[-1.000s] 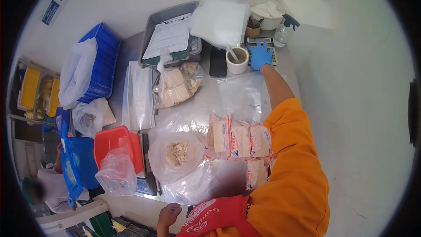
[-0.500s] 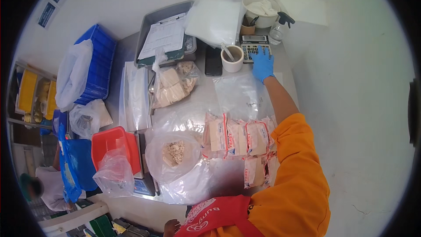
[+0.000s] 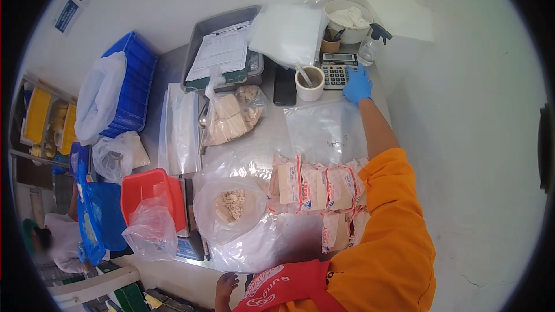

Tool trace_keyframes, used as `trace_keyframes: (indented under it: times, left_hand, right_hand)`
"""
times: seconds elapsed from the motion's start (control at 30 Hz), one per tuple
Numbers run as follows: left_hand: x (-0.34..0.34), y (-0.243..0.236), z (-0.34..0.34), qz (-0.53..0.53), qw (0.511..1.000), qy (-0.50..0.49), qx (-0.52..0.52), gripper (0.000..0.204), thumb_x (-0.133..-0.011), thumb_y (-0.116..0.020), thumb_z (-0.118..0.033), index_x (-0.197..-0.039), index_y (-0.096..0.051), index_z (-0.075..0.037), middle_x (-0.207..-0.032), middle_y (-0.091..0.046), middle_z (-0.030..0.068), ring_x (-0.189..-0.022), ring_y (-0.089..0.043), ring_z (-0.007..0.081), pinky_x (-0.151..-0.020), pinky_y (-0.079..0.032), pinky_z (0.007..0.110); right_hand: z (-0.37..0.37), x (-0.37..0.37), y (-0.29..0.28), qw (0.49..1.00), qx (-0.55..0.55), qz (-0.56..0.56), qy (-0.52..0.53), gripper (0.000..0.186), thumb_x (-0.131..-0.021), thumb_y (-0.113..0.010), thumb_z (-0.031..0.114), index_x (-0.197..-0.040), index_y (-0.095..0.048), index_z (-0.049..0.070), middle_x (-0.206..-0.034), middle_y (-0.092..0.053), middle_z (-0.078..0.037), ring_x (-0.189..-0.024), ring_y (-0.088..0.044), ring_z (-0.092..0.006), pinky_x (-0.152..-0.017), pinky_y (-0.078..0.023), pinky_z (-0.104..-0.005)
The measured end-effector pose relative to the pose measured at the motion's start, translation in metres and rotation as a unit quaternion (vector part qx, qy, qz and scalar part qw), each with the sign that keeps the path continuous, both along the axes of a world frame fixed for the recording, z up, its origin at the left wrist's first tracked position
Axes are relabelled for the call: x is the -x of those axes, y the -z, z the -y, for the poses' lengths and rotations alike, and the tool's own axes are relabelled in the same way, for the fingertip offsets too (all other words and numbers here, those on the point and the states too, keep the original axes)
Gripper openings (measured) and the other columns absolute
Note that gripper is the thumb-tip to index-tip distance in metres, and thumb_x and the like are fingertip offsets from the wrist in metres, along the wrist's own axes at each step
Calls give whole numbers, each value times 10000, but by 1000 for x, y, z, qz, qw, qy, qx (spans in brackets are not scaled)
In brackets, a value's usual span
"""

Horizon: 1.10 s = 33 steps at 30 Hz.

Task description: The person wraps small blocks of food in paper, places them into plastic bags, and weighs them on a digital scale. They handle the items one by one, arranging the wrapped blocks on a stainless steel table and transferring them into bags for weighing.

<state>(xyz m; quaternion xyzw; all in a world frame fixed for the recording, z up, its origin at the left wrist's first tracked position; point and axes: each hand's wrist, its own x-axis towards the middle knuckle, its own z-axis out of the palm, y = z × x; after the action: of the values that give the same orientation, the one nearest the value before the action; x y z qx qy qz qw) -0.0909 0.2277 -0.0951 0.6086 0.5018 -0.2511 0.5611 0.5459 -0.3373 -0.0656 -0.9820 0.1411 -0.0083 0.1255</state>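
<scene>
My right hand point(image 3: 359, 85), in a blue glove, is at the right edge of a calculator point(image 3: 335, 76), fingers stretched over its keys; nothing is gripped. Bare and low beside the red apron, my left hand point(image 3: 227, 285) hangs with its fingers loosely apart and nothing visible in them. Just left of the calculator stands a white cup point(image 3: 310, 91) with a pen-like stick in it. A clear plastic bag with handwriting point(image 3: 324, 130) lies flat below the calculator. Under my right arm are several paper-wrapped yeast packs point(image 3: 315, 188).
A clear bag of crumbled pale matter point(image 3: 231, 205) sits at the front, right of a red tub point(image 3: 151, 193) on a scale. A spray bottle point(image 3: 368, 52), a white bucket point(image 3: 347, 32) and a grey tray with a clipboard point(image 3: 222, 52) stand at the back. A co-worker point(image 3: 60, 242) is at far left.
My right hand has shifted rightward across the calculator, uncovering more keys. My left hand has risen a little further into view beside the apron.
</scene>
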Motion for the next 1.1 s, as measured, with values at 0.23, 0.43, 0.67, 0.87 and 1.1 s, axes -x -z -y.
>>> trace_keyframes:
  times: [0.23,0.43,0.67,0.87,1.1]
  left_hand:
    - [41,16,-11,-57,997,-51,17,366,-912,-633,-215,-1217,-593,-16,-1067,-686,130,-890,-695,242,-706,-552,332]
    - [44,17,-22,-46,998,-46,20,386,-916,-634,-246,-1225,-595,-17,-1073,-686,138,-881,-694,245,-708,-551,332]
    - [16,12,-4,-26,999,-13,-13,389,-926,-647,-232,-1243,-592,-14,-1085,-688,133,-909,-692,232,-739,-548,319]
    - [21,11,-2,-14,999,-32,1,366,-935,-635,-198,-1244,-586,-9,-1090,-689,137,-919,-693,232,-744,-549,321]
    - [54,26,-16,-33,993,-75,81,344,-947,-596,-200,-1239,-575,-20,-1073,-690,143,-910,-701,264,-727,-555,344]
  right_hand:
    - [10,26,0,999,31,44,-2,762,-814,-644,142,-1525,-379,213,-1598,-219,-179,-1468,-218,-443,-1146,-242,-636]
    - [14,28,8,997,52,57,-22,562,-829,-638,136,-1382,-550,185,-1577,-273,-149,-1468,-235,-415,-1137,-261,-634]
    - [-3,25,-8,991,77,82,-67,425,-839,-633,137,-1256,-657,213,-1571,-317,-123,-1470,-250,-384,-1137,-267,-628]
    - [-4,30,-5,992,74,61,-86,535,-791,-659,81,-1298,-642,251,-1587,-314,-144,-1467,-259,-387,-1153,-242,-613]
    - [-4,19,-2,987,109,48,-108,461,-818,-663,149,-1269,-664,242,-1559,-361,-133,-1455,-291,-376,-1129,-276,-622]
